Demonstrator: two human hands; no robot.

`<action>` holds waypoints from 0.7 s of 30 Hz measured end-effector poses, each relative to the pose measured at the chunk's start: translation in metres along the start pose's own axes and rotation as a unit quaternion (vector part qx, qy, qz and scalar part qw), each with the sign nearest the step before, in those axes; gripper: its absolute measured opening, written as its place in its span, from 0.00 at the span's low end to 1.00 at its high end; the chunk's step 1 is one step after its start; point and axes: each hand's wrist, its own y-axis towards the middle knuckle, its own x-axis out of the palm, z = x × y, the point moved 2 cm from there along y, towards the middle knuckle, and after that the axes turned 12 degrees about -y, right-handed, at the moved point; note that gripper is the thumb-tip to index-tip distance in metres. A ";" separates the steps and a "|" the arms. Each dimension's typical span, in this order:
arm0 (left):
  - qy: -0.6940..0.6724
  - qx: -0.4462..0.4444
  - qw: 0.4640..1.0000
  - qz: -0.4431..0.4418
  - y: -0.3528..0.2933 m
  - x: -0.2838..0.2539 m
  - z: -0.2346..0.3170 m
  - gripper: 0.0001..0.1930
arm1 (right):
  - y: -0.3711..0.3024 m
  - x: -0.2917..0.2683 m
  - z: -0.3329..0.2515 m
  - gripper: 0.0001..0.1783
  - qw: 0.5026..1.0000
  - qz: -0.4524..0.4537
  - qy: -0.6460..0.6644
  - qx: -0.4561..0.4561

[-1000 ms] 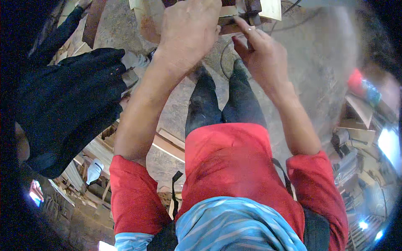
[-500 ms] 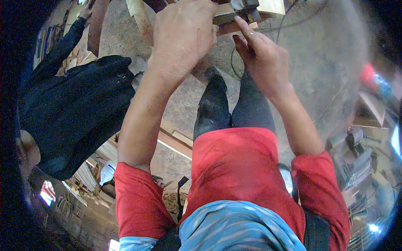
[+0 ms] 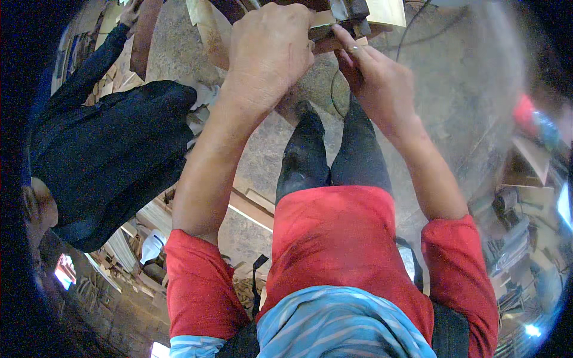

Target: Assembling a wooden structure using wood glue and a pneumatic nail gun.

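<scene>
At the top edge, my left hand [image 3: 270, 56] is closed, knuckles up, with its fingertips hidden. A pale piece of wood [image 3: 323, 19] comes out from under its fingers, next to a dark block [image 3: 358, 9] with a shiny metal part. My right hand [image 3: 382, 83], wearing a ring, has its index finger stretched out, the tip touching the work beside that block. Its thumb is held apart below the index finger, and the other fingers are curled. A reddish-brown wooden edge [image 3: 328, 45] lies between the two hands.
To my left a person in dark clothing [image 3: 113, 158] bends forward, one arm stretched away. A brown board [image 3: 145, 42] stands beyond that person. A cable [image 3: 401, 45] runs over the floor at the upper right. Wood scraps [image 3: 122, 253] lie lower left; boards [image 3: 528, 158] stand at the right.
My left hand has shifted slightly right and down in the picture. My right hand stays nearly in place, index finger still on the work. The person at left has moved slightly.
</scene>
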 end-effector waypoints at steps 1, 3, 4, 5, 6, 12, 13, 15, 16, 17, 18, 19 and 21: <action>-0.115 0.134 0.977 0.121 -0.004 0.003 -0.003 0.09 | 0.000 0.000 0.000 0.27 1.000 0.003 0.002 -0.002; -0.225 0.261 0.908 0.237 -0.001 -0.009 0.003 0.09 | 0.006 0.000 0.002 0.27 1.000 0.006 0.004 -0.005; -0.122 0.139 0.974 0.134 0.007 -0.008 0.005 0.10 | 0.009 0.000 0.003 0.28 1.000 0.011 0.005 -0.005; -0.014 0.010 1.000 0.025 0.010 -0.007 0.005 0.11 | 0.010 0.000 0.004 0.29 1.000 0.016 0.007 -0.007; -0.014 0.010 1.000 0.026 0.009 -0.002 0.001 0.11 | 0.010 -0.001 0.004 0.29 1.000 0.016 0.007 -0.007; 0.012 0.022 0.999 0.034 0.007 0.030 0.000 0.08 | 0.013 -0.001 0.007 0.35 0.998 -0.060 -0.034 -0.006; 0.018 0.027 0.999 0.040 0.005 0.030 0.004 0.06 | 0.012 -0.002 0.008 0.36 0.998 -0.051 -0.037 -0.004; 0.024 0.035 0.998 0.048 0.005 0.031 0.007 0.06 | 0.012 -0.003 0.011 0.37 0.998 -0.039 -0.043 -0.001; 0.020 0.034 0.998 0.051 0.004 0.032 0.006 0.06 | 0.010 -0.002 0.013 0.37 0.998 -0.043 -0.042 -0.006; 0.016 0.032 0.998 0.053 0.004 0.032 0.006 0.07 | 0.008 -0.001 0.014 0.37 0.998 -0.048 -0.040 -0.011; 0.016 0.033 0.998 0.053 0.004 0.031 0.006 0.07 | 0.007 -0.001 0.014 0.37 0.998 -0.047 -0.041 -0.011; 0.013 0.026 0.998 0.054 0.004 0.030 0.006 0.07 | 0.006 0.000 0.013 0.37 0.997 -0.051 -0.051 -0.015; 0.010 0.018 0.998 0.056 0.003 0.030 0.005 0.07 | 0.005 -0.001 0.011 0.36 0.996 -0.056 -0.061 -0.020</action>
